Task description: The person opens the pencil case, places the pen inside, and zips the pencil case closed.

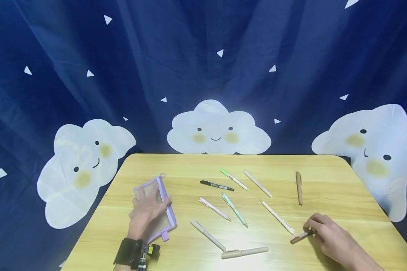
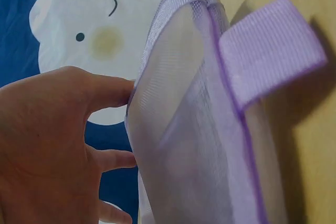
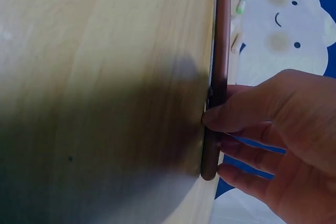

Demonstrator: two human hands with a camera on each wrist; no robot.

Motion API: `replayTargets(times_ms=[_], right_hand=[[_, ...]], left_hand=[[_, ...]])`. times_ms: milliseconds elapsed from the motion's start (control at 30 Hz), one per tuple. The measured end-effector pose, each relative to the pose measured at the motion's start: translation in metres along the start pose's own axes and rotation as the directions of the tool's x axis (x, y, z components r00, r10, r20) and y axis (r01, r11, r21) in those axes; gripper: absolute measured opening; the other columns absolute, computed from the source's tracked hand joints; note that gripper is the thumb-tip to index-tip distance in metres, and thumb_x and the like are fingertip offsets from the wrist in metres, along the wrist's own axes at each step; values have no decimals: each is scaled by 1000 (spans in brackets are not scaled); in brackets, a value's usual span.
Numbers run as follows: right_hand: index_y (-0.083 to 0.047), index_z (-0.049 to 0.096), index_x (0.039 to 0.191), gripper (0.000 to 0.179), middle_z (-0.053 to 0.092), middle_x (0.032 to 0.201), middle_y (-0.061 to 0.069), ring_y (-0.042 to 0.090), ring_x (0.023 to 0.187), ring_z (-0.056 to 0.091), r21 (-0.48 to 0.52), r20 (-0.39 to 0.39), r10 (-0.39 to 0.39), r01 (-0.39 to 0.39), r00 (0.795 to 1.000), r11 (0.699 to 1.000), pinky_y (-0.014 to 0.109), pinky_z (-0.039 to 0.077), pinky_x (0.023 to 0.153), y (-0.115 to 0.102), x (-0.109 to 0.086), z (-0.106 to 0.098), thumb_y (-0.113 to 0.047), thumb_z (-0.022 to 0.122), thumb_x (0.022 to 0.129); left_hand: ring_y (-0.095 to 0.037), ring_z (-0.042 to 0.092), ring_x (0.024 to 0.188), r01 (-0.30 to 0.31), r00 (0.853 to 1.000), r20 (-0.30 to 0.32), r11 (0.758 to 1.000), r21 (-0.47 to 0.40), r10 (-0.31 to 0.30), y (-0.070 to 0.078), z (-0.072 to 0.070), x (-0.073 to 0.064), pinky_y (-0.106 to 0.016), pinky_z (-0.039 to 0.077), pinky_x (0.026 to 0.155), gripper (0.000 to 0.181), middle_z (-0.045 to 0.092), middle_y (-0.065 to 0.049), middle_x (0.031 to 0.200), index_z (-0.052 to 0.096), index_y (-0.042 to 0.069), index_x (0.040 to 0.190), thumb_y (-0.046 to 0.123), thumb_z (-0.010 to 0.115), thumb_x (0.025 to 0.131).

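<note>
On the left of the table my left hand [image 1: 147, 209] rests on a mesh pouch [image 1: 161, 222] with purple edging and a purple tab. Its fingers are spread and the tips touch the pouch surface, which the left wrist view shows from the tab [image 2: 273, 51] end. My right hand [image 1: 332, 237] pinches a dark brown pen [image 3: 222, 45] between thumb and fingers at the front right. In the head view part of this pen is hidden by the fingers. Its free end points left, close to the lower tip of a cream pen [image 1: 278, 217].
Several pens lie between the hands: black [image 1: 217, 185], green-and-white [image 1: 234, 179], pink [image 1: 214, 209], mint [image 1: 234, 209], pale [image 1: 258, 184] and beige ones [image 1: 208, 235], [image 1: 245, 252]. A tan pen [image 1: 299, 188] lies back right. A blue curtain [image 1: 203, 75] hangs behind the table [image 1: 108, 210].
</note>
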State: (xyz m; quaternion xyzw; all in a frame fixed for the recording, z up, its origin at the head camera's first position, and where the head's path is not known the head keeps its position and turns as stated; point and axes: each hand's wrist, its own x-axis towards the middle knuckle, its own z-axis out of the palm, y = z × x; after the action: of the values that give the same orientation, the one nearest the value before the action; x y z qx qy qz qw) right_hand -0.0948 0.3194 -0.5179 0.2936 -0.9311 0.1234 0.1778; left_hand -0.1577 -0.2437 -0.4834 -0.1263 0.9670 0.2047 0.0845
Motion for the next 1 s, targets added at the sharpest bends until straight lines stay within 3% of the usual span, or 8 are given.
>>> replayTargets(times_ms=[333, 467, 567, 667, 800, 1000], right_hand=[[-29, 67, 78, 49, 57, 87, -17, 11, 78, 62, -20, 21, 11, -11, 1000, 1000, 28, 58, 60, 4, 4, 0, 7, 92, 56], [-28, 68, 79, 47, 58, 87, -18, 7, 78, 62, -17, 61, 45, -44, 997, 999, 29, 60, 63, 6, 6, -5, 8, 89, 58], [-27, 69, 80, 46, 58, 86, -19, 2, 76, 60, 0, 70, 78, -78, 994, 997, 29, 59, 63, 7, 10, -9, 10, 87, 60], [-27, 69, 82, 46, 58, 86, -19, 1, 76, 60, 14, 69, 114, -115, 991, 993, 30, 59, 63, 7, 15, -13, 11, 85, 60], [-26, 70, 83, 45, 60, 86, -18, 3, 76, 62, 26, 53, 131, -132, 990, 991, 30, 59, 63, 5, 21, -15, 11, 85, 62], [-24, 71, 84, 44, 60, 86, -18, 1, 75, 60, 56, 0, 123, -123, 992, 991, 29, 57, 61, 2, 28, -13, 11, 86, 62]], left_hand=[[-67, 30, 131, -33, 999, 21, 999, -3, 33, 3, -3, 11, -88, 39, 78, 84, 4, -30, 164, 21, 30, 165, 46, 59, 92], [-66, 33, 131, -84, 996, 41, 996, -25, 85, 3, -8, 15, -85, 42, 81, 79, 2, -29, 165, 18, 27, 166, 46, 52, 98], [-64, 26, 138, -148, 988, 30, 988, -54, 150, 3, -11, 16, -83, 35, 95, 72, 6, -30, 165, 19, 18, 166, 43, 45, 103], [-64, 27, 137, -191, 981, 29, 978, -80, 194, 4, -14, 17, -79, 36, 99, 66, 11, -31, 165, 19, 14, 165, 38, 38, 107], [-66, 34, 130, -211, 976, 32, 973, -95, 215, 7, -14, 16, -78, 42, 92, 61, 14, -29, 165, 20, 18, 166, 35, 30, 108], [-63, 37, 133, -267, 963, -1, 958, -105, 268, 9, -11, 18, -76, 33, 106, 58, 17, -28, 165, 21, 17, 165, 32, 22, 110]])
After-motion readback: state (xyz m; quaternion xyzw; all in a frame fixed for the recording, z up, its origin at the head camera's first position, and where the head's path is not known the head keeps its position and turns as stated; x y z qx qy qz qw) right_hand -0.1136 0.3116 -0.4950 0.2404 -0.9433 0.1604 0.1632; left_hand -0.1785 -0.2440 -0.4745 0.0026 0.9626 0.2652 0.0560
